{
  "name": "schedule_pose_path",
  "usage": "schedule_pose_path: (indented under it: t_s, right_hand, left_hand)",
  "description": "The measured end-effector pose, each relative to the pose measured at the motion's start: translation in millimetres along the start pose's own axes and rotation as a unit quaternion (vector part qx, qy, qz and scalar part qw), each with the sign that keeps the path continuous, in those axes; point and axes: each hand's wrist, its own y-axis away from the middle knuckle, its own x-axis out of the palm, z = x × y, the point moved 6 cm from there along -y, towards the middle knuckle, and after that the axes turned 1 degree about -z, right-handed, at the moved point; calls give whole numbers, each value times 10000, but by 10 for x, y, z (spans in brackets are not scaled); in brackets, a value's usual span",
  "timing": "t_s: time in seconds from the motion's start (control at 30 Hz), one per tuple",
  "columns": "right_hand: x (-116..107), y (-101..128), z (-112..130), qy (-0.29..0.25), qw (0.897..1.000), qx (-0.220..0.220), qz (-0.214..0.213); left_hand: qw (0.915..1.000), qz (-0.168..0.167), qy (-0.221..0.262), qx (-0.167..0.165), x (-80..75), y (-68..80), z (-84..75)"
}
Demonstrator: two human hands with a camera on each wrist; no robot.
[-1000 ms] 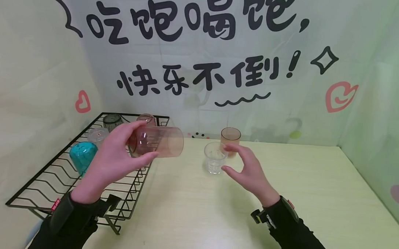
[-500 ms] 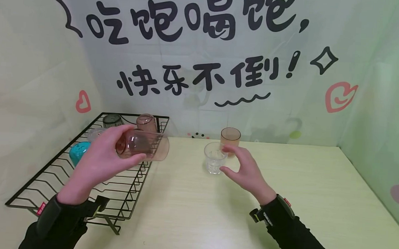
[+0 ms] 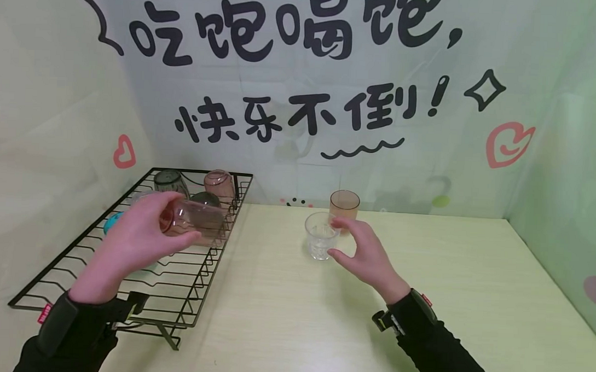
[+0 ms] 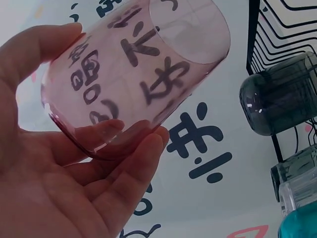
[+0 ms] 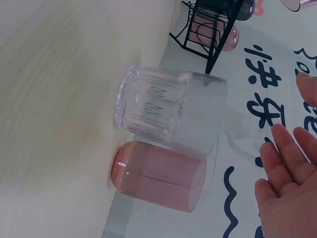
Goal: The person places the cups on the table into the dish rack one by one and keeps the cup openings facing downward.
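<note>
Your left hand (image 3: 135, 239) grips pink glass (image 4: 124, 74) near its base, fingers wrapped round; it lies almost sideways, mouth pointing away from palm, seemingly above rack (image 3: 81, 237). Placing step looks in hand; next move likely calls for turning mouth down, steering clear of dark glass (image 3: 206, 198) just past fingertips. Your right hand (image 3: 371, 257) holds nothing, fingers loosely curved; clear glass (image 3: 319, 240) sits just beyond them.
</note>
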Motion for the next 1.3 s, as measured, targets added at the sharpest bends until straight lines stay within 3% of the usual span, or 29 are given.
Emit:
schedule_pose_path:
  t_s: [0.43,0.73,1.0,1.3]
  right_hand:
    - [33,-28,-48,253,9993,169,214]
    - [43,-34,-66,313,9990,177,259]
    - [66,-54,-83,434,9981,206,379]
    - [87,-80,-67,453,9978,177,454]
  left_hand:
    - [9978,211,-502,-369,-55,11,128]
    - [9963,282,-719,-374,-52,-2,218]
    - [9946,424,-829,-449,9,-33,349]
    - [9914,933,-681,-617,171,-90,480]
